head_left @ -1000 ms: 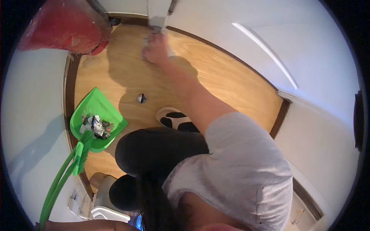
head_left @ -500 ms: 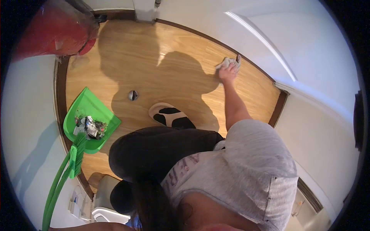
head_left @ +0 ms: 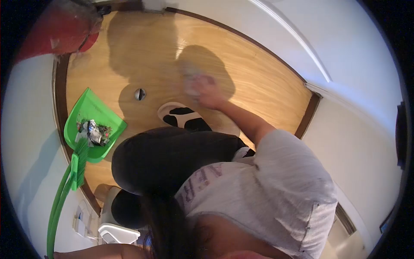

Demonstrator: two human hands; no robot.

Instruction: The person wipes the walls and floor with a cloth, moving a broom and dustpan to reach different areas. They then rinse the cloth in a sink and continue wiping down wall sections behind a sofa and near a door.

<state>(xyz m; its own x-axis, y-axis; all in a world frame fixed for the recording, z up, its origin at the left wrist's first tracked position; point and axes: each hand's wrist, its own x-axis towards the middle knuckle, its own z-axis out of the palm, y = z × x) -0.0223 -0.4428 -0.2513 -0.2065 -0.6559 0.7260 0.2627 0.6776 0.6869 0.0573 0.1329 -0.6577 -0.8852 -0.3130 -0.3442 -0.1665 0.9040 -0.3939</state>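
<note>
My right hand (head_left: 210,91) presses a greyish crumpled cloth (head_left: 190,82) against the wooden floor (head_left: 254,82); both are smeared by motion. At the lower left edge my left forearm (head_left: 103,251) reaches the upper end of two long green handles (head_left: 56,211), but the fingers there are cut off from view. Below those handles, a green brush (head_left: 80,166) rests its bristles at the edge of a green dustpan (head_left: 101,149). Debris (head_left: 95,133), with dark fluff and crumpled silvery wrapper, lies in the dustpan.
A small round metal door stop (head_left: 140,94) stands on the floor near my sandalled foot (head_left: 185,116). A red bag-like object (head_left: 56,32) is at the upper left. White walls (head_left: 345,39) with dark brown skirting (head_left: 241,35) enclose the floor. A white-topped bin (head_left: 118,233) sits at lower left.
My right hand has swept the cloth leftward from beside the far skirting to the middle of the floor. The whole view has shifted slightly; the dustpan and brush keep their arrangement.
</note>
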